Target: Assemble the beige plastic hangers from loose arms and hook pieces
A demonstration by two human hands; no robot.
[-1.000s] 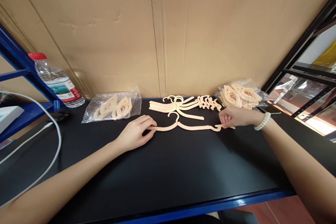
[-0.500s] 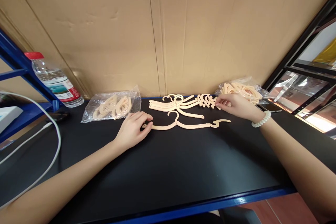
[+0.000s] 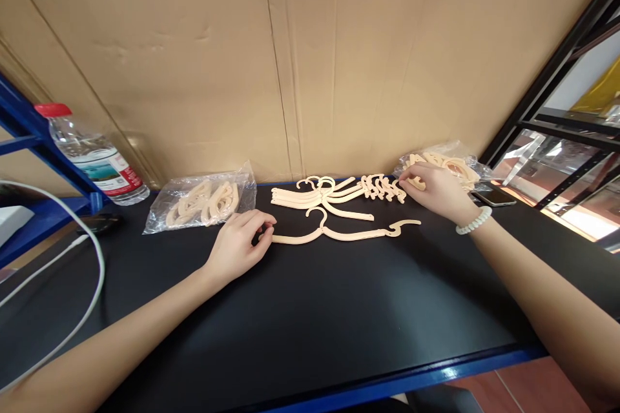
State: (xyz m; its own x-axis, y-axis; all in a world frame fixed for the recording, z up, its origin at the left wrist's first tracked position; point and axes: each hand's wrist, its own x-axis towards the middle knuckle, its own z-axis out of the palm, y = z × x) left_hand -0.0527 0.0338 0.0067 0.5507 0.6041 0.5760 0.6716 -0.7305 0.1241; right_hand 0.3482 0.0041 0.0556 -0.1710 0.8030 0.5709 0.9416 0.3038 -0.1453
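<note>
A cream plastic hanger [image 3: 339,232] lies flat on the black tabletop [image 3: 314,322]. My left hand [image 3: 239,245] rests at its left tip, fingers curled and pinching the end. My right hand [image 3: 433,190] is farther back at the right, fingers closed on small cream hook pieces [image 3: 382,187] beside a clear bag of cream parts [image 3: 453,164]. A stack of finished hangers [image 3: 314,193] lies just behind the single hanger. A white bead bracelet sits on my right wrist.
A second clear bag of cream parts [image 3: 201,201] lies at the back left. A water bottle [image 3: 92,158] leans on the blue shelf frame. A white cable [image 3: 92,271] loops at the left. A phone [image 3: 494,197] lies near the black rack. Cardboard backs the table.
My right hand let go of the hanger's right end and moved back to the small hook pieces by the bag. My left hand stayed at the hanger's left tip.
</note>
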